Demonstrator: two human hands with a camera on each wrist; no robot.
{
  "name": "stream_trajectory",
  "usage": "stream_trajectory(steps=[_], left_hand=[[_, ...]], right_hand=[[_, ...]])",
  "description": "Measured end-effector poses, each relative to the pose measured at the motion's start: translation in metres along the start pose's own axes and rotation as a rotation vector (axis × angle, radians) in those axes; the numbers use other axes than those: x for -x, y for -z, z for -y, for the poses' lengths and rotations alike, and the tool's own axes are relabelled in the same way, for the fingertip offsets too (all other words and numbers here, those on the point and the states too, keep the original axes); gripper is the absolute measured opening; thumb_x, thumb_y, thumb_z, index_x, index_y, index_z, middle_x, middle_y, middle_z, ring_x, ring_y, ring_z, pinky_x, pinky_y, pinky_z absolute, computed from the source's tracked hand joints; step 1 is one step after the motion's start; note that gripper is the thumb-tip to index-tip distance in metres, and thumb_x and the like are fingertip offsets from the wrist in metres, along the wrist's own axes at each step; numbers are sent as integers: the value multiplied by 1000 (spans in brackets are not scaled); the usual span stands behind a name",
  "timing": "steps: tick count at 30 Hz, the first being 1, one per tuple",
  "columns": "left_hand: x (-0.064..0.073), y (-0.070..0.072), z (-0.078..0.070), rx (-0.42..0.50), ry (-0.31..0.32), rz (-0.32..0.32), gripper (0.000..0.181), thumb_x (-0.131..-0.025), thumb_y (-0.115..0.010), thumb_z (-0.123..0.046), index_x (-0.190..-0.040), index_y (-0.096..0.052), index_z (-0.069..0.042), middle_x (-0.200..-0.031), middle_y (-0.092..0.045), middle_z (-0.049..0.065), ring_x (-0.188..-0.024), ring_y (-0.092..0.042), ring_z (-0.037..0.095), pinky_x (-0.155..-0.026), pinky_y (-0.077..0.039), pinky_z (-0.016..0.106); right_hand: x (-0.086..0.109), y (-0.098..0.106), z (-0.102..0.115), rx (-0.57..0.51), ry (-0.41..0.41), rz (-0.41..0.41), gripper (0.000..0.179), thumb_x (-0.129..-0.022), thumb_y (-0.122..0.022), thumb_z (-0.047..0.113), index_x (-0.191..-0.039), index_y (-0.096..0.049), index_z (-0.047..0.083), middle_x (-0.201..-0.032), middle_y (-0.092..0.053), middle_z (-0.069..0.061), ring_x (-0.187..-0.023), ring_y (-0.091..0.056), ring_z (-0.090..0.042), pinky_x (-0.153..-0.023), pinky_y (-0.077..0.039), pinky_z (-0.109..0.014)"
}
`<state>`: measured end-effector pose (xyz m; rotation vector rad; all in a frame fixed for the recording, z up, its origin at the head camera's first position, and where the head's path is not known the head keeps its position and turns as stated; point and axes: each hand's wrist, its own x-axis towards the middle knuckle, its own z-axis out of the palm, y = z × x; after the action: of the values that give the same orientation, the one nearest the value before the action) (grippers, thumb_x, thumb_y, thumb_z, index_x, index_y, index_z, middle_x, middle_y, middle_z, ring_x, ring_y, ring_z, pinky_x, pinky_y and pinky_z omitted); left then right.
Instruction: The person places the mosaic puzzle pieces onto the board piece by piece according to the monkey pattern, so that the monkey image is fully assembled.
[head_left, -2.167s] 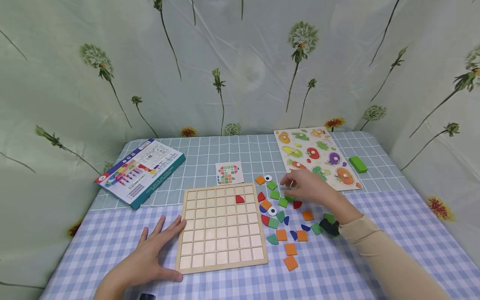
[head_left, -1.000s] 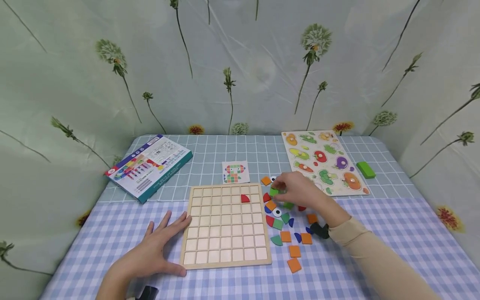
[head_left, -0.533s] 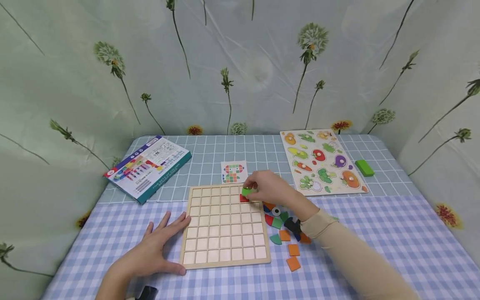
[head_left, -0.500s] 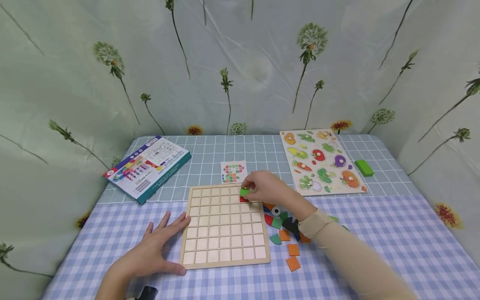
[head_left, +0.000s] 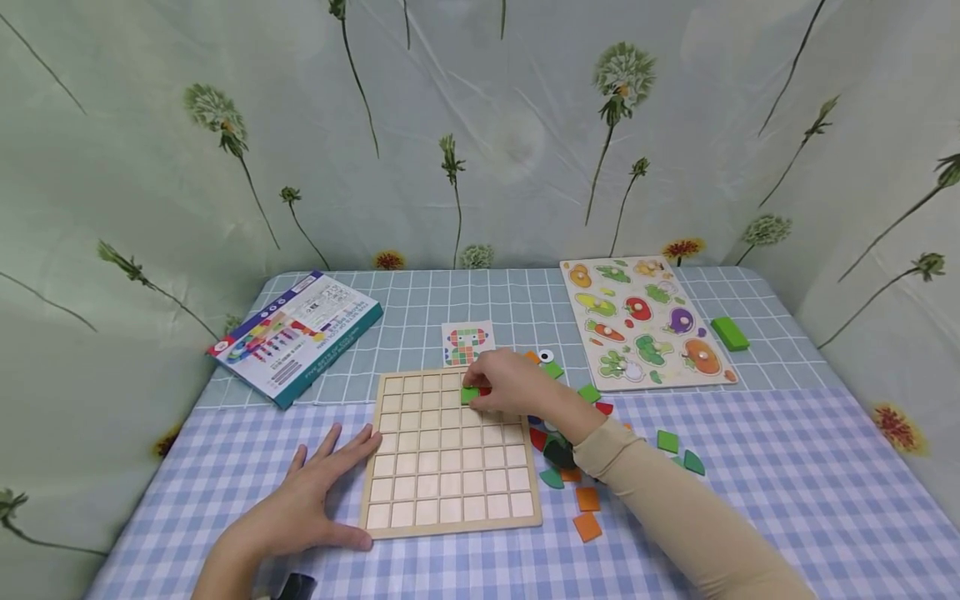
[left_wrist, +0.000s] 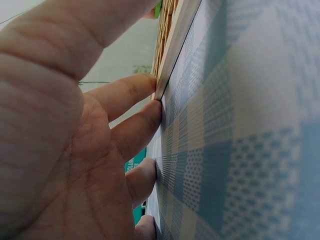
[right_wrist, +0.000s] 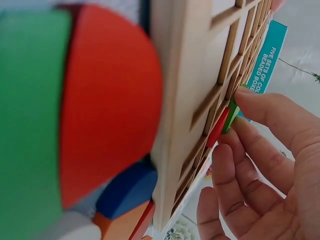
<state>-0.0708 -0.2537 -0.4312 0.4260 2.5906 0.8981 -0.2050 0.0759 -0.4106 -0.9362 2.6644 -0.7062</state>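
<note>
Over the upper right of the gridded wooden board, my right hand pinches a green square tile between thumb and fingers. In the right wrist view the green tile stands tilted at a cell, right beside the red quarter-circle tile lying in the grid. My left hand is spread at the board's left side, fingertips at its edge and thumb by the near left corner. Its fingertips meet the board's side and the cloth in the left wrist view.
A pattern card lies behind the board. Loose tiles, such as an orange square, are scattered to its right, some hidden under my right arm. A vegetable puzzle, a green block and a flat box lie farther back.
My right hand has taken a green square tile from the loose tiles and carried it left over the board, past the red tile to its left side. My left hand stays at the board's edge.
</note>
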Motion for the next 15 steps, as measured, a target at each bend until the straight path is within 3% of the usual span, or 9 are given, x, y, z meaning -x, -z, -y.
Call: stream_trajectory(steps=[15], left_hand=[[0, 0, 0, -6, -8, -7, 122, -61, -100, -56, -166, -42, -30, -178, -30, 10, -164, 1, 59, -115, 11, 90]], right_hand=[[1, 1, 0, 18, 25, -1, 20, -93, -85, 19, -111, -82, 11, -104, -74, 0, -86, -61, -10, -78, -55, -21]])
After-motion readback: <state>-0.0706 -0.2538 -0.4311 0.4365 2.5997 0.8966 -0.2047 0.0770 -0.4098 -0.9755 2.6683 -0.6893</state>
